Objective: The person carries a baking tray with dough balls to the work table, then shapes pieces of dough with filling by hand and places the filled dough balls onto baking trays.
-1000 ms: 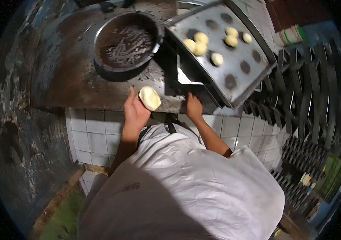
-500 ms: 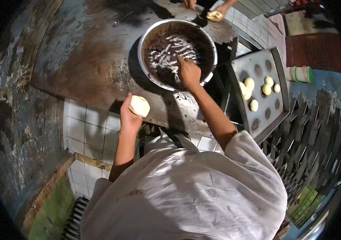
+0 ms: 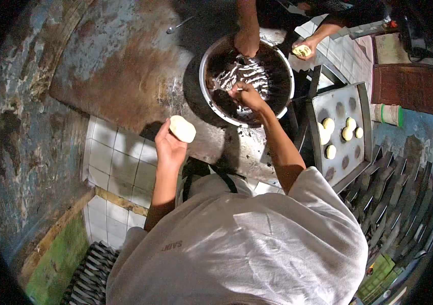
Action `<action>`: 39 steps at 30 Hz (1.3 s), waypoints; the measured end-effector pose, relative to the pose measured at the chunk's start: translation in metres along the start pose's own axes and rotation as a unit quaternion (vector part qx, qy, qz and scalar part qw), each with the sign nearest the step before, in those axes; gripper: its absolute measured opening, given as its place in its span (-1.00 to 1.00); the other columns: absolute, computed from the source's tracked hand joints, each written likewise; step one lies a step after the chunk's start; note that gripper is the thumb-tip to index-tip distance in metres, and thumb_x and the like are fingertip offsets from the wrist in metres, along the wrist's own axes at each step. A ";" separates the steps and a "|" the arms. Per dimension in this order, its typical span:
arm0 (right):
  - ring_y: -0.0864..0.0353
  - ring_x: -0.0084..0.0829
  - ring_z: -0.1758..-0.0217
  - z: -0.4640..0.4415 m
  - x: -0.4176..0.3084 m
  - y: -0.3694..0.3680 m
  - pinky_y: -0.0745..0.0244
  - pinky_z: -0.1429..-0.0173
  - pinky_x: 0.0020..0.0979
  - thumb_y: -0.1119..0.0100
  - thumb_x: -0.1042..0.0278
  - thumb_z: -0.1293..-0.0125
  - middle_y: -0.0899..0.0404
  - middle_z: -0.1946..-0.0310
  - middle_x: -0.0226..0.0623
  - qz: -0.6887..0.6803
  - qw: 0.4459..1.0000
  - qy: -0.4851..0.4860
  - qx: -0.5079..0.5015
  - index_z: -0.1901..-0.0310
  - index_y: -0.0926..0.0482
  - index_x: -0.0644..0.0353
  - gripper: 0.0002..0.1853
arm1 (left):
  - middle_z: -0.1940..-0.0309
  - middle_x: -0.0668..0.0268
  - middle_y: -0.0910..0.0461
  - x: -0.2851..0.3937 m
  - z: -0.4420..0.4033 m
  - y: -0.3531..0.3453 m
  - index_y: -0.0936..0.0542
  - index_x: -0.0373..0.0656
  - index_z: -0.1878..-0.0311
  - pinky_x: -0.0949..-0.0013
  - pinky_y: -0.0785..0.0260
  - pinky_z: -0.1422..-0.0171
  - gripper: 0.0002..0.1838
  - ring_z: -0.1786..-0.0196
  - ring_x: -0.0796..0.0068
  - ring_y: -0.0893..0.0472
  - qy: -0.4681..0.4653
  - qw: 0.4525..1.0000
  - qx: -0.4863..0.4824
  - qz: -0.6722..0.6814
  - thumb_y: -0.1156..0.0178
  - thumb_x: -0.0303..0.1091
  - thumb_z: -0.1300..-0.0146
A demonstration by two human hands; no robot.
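At table [image 3: 117, 76] edge: L hand [image 3: 171, 151] cups dough disc [image 3: 182, 129], prob. to support soft shape.
R hand [image 3: 248, 97] in bowl [image 3: 204, 84], fingers curled; can't tell if gripping mix [image 3: 253, 75].

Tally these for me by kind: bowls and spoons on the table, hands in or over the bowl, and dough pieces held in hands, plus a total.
Bowl: 1
Spoon: 1
Hands in or over the bowl: 2 (wearer's right hand, co-worker's hand)
Dough pieces held in hands: 2 (one in wearer's left hand, one in another hand)
Total: 6
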State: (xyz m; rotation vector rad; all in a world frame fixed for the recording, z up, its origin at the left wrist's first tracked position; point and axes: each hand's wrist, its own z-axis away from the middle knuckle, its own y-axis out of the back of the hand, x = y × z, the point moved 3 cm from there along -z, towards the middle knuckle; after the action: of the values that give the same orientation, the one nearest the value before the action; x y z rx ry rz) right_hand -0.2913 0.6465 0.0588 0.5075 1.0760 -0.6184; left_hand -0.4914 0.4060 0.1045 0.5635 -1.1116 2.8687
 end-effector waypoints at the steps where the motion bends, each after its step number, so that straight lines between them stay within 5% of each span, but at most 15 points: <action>1: -0.28 -0.65 0.60 0.023 -0.021 -0.004 -0.15 0.49 -0.47 -0.25 0.20 -0.49 -0.45 0.58 -0.50 -0.060 0.997 -0.048 -0.008 0.36 -0.50 0.13 -0.72 | -0.01 0.28 -0.69 -0.006 0.000 -0.006 -0.58 -0.12 -0.07 0.06 -0.50 -0.31 -0.72 -0.12 0.30 -0.66 -0.004 1.000 -0.006 -0.010 -0.22 -0.16 -0.45; 2: -0.42 -0.60 0.49 0.040 -0.025 0.001 -0.30 0.38 -0.49 -0.12 0.53 -0.39 -0.51 0.52 -0.41 -0.093 0.992 -0.065 -0.050 0.33 -0.58 0.20 -0.89 | -0.02 0.28 -0.68 -0.013 0.006 -0.019 -0.58 -0.13 -0.09 0.07 -0.48 -0.33 -0.72 -0.14 0.30 -0.65 0.001 1.000 -0.015 -0.007 -0.21 -0.20 -0.45; 5: -0.40 -0.66 0.48 0.117 -0.052 -0.001 -0.26 0.38 -0.54 -0.29 0.44 -0.39 -0.53 0.50 -0.48 -0.194 0.973 0.010 -0.124 0.35 -0.56 0.15 -0.86 | -0.03 0.27 -0.68 -0.048 0.021 -0.054 -0.57 -0.14 -0.09 0.12 -0.45 -0.36 -0.72 -0.15 0.28 -0.65 0.046 0.997 -0.067 -0.004 -0.19 -0.20 -0.46; 16: -0.50 -0.66 0.22 0.350 0.148 0.010 -0.44 0.11 -0.44 -0.47 0.39 -0.27 -0.65 0.34 -0.47 -0.140 0.964 0.039 0.223 0.30 -0.62 0.22 -0.82 | -0.11 0.20 -0.62 -0.212 0.123 -0.089 -0.52 -0.22 -0.17 0.04 -0.37 -0.41 -0.63 -0.22 0.22 -0.57 0.175 0.965 -0.191 -0.052 -0.03 -0.11 -0.57; 19: -0.68 -0.43 0.23 0.387 0.216 0.022 -0.52 0.11 -0.30 -0.43 0.35 -0.28 -0.73 0.32 -0.24 -0.094 0.955 -0.038 0.279 0.23 -0.64 0.23 -0.83 | -0.13 0.15 -0.61 -0.237 0.143 -0.093 -0.51 -0.24 -0.19 0.02 -0.34 -0.43 -0.53 -0.25 0.18 -0.55 0.159 0.960 -0.218 -0.067 -0.07 0.00 -0.54; 22: -0.65 0.18 0.08 0.399 0.207 0.038 -0.54 0.00 0.02 -0.20 0.18 -0.41 -0.71 0.20 0.08 0.228 0.900 -0.101 0.357 0.11 -0.64 0.27 -0.72 | -0.16 0.11 -0.60 -0.261 0.163 -0.095 -0.50 -0.29 -0.20 0.04 -0.31 -0.46 -0.37 -0.26 0.17 -0.54 0.195 0.950 -0.237 -0.056 -0.11 0.16 -0.47; 25: -0.68 0.13 0.05 0.394 0.173 0.036 -0.56 -0.01 -0.02 -0.18 0.12 -0.45 -0.71 0.14 0.07 0.252 0.876 0.008 0.411 0.02 -0.66 0.22 -0.67 | -0.17 0.11 -0.60 -0.278 0.178 -0.092 -0.50 -0.28 -0.21 0.04 -0.31 -0.46 -0.39 -0.26 0.17 -0.54 0.212 0.945 -0.239 -0.075 -0.10 0.15 -0.48; 29: -0.63 -0.26 -0.18 0.384 0.087 0.018 -0.45 -0.31 -0.30 0.05 -0.13 -0.61 -0.66 -0.16 -0.21 -0.239 0.936 0.094 0.239 -0.28 -0.58 0.20 -0.44 | -0.31 0.08 -0.52 -0.295 0.184 -0.081 -0.41 -0.30 -0.35 0.01 -0.22 -0.55 -0.35 -0.39 0.12 -0.47 0.218 0.935 -0.265 -0.090 -0.05 0.11 -0.50; 30: -0.51 -0.36 -0.28 0.394 0.057 0.019 -0.36 -0.39 -0.28 0.18 -0.25 -0.62 -0.56 -0.26 -0.34 -0.370 0.920 0.001 0.132 -0.34 -0.51 0.18 -0.34 | -0.29 0.10 -0.53 -0.299 0.183 -0.079 -0.43 -0.30 -0.32 0.04 -0.25 -0.53 -0.39 -0.35 0.12 -0.50 0.188 0.941 -0.258 -0.116 -0.08 0.06 -0.49; 33: -0.51 -0.35 -0.28 0.402 0.041 0.027 -0.39 -0.36 -0.26 0.24 -0.35 -0.59 -0.54 -0.26 -0.34 -0.429 0.898 -0.015 0.095 -0.39 -0.47 0.05 -0.30 | -0.12 0.18 -0.61 -0.291 0.174 -0.078 -0.54 -0.18 -0.13 0.13 -0.35 -0.42 -0.67 -0.24 0.28 -0.57 0.142 0.910 -0.305 -0.242 -0.11 -0.13 -0.52; 34: -0.50 -0.34 -0.31 0.414 0.033 0.034 -0.39 -0.38 -0.24 -0.09 -0.09 -0.55 -0.55 -0.22 -0.36 -0.408 0.910 0.015 0.072 -0.43 -0.41 0.02 -0.44 | -0.11 0.22 -0.61 -0.281 0.172 -0.076 -0.54 -0.23 -0.17 0.23 -0.41 -0.35 -0.70 -0.21 0.36 -0.58 0.071 0.899 -0.307 -0.304 -0.14 -0.31 -0.47; 35: -0.50 -0.34 -0.31 0.418 0.033 0.033 -0.39 -0.38 -0.24 -0.09 -0.09 -0.55 -0.55 -0.22 -0.36 -0.406 0.911 0.017 0.072 -0.43 -0.41 0.02 -0.44 | -0.11 0.22 -0.61 -0.276 0.172 -0.072 -0.54 -0.23 -0.17 0.23 -0.41 -0.35 -0.70 -0.21 0.36 -0.58 0.070 0.898 -0.310 -0.303 -0.14 -0.31 -0.47; 37: -0.51 -0.25 -0.34 0.423 0.021 0.034 -0.41 -0.39 -0.22 -0.38 0.38 -0.32 -0.56 -0.22 -0.29 -0.058 0.972 0.172 0.147 -0.47 -0.36 0.02 -0.31 | -0.08 0.26 -0.61 -0.263 0.195 -0.085 -0.51 -0.31 -0.25 0.34 -0.45 -0.29 -0.61 -0.19 0.40 -0.59 0.039 0.817 -0.278 -0.504 -0.16 -0.51 -0.36; 38: -0.53 -0.20 -0.36 0.425 0.010 0.033 -0.42 -0.40 -0.25 -0.44 0.69 -0.05 -0.53 -0.29 -0.17 0.120 0.937 0.243 0.223 -0.51 -0.28 0.10 -0.07 | -0.09 0.26 -0.61 -0.261 0.194 -0.085 -0.49 -0.35 -0.30 0.40 -0.48 -0.25 -0.47 -0.17 0.41 -0.62 0.035 0.819 -0.278 -0.501 -0.20 -0.67 -0.22; 39: -0.53 -0.20 -0.36 0.424 0.006 0.030 -0.42 -0.40 -0.25 -0.44 0.69 -0.05 -0.53 -0.29 -0.17 0.124 0.936 0.244 0.220 -0.51 -0.28 0.10 -0.07 | -0.09 0.26 -0.61 -0.257 0.198 -0.087 -0.49 -0.35 -0.30 0.40 -0.48 -0.25 -0.47 -0.17 0.41 -0.62 0.033 0.821 -0.278 -0.497 -0.20 -0.67 -0.22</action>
State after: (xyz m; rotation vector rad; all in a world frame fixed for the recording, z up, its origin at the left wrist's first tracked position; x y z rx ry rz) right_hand 0.0052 0.3893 0.2226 1.2173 1.3133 -0.5199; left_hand -0.1742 0.3707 0.2099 0.7008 -1.0945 1.5714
